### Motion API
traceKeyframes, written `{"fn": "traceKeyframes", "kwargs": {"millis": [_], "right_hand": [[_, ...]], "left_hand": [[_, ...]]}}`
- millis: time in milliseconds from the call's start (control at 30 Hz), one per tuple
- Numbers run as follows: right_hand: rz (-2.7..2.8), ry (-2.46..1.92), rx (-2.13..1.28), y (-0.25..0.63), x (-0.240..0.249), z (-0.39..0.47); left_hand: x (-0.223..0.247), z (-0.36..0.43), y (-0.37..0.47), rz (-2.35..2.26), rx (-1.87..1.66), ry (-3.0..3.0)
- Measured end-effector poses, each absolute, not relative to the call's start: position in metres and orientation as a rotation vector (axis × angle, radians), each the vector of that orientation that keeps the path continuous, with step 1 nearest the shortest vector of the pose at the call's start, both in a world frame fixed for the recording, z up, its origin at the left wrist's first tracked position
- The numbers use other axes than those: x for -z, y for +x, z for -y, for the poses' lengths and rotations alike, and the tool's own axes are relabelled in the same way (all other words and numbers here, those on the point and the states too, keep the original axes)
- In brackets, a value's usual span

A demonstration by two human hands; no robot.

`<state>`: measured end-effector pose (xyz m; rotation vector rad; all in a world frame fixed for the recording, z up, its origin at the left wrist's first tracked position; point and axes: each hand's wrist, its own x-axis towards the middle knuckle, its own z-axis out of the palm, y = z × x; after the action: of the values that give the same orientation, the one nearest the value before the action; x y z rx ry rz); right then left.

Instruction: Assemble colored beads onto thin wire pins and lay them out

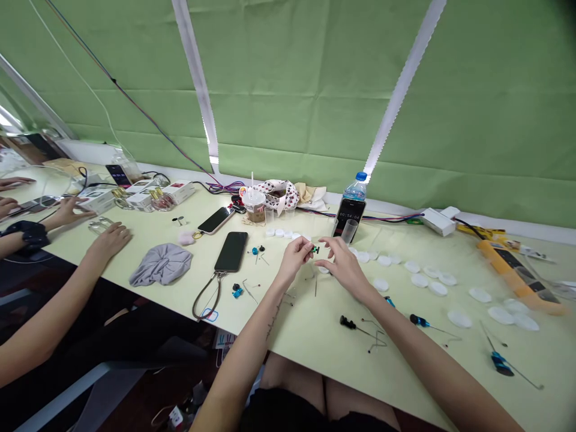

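My left hand [296, 259] is closed in a pinch on a small green-and-black part [315, 249], held above the table. Just to its right, my right hand [344, 267] has thumb and fingers apart, close to the part, with nothing visible in its grasp. Below the hands lie thin bent metal rods [315, 285]. Nearer my right forearm is a black piece with a thin rod [348, 323], and further right a blue-and-black piece [419, 321] and another blue-and-black piece [500, 363]. At the left rests a small blue-and-black part [237, 291].
Several white round lids [419, 280] spread across the right side. A phone showing a timer [350, 217] leans before a water bottle [355, 189]. Left are a black phone [231, 252], an iced drink [254, 207], a grey scrunchie [162, 264] and another person's hand [110, 240]. An orange device [522, 276] lies far right.
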<state>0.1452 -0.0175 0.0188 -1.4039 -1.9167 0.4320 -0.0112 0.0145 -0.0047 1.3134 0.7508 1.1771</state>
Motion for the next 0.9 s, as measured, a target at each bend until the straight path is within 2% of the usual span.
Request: {"fn": "traceKeyframes", "kwargs": {"millis": [167,333,500,633,800,900], "right_hand": [[1.966,-1.479,-0.837,0.148,-0.017,0.013],[1.836,-1.424,-0.435,0.147,-0.015,0.013],[1.905,-1.467,-0.845,0.149,-0.013,0.009],[1.827,-1.424,-0.716,0.15,-0.014,0.007],[1.877,-1.479,-0.851,0.151,-0.017,0.007],[1.933,-1.379,-0.738,0.149,-0.018,0.008]], "left_hand": [[0.005,-0.012,-0.007,-0.745,-1.144,1.324],[0.005,-0.013,-0.008,-0.764,-1.171,1.279],[0.005,-0.013,-0.008,-0.765,-1.169,1.309],[0.003,-0.012,-0.008,-0.796,-1.178,1.297],[0.003,-0.012,-0.006,-0.754,-1.178,1.317],[0.005,-0.011,-0.005,-0.719,-1.175,1.297]]}}
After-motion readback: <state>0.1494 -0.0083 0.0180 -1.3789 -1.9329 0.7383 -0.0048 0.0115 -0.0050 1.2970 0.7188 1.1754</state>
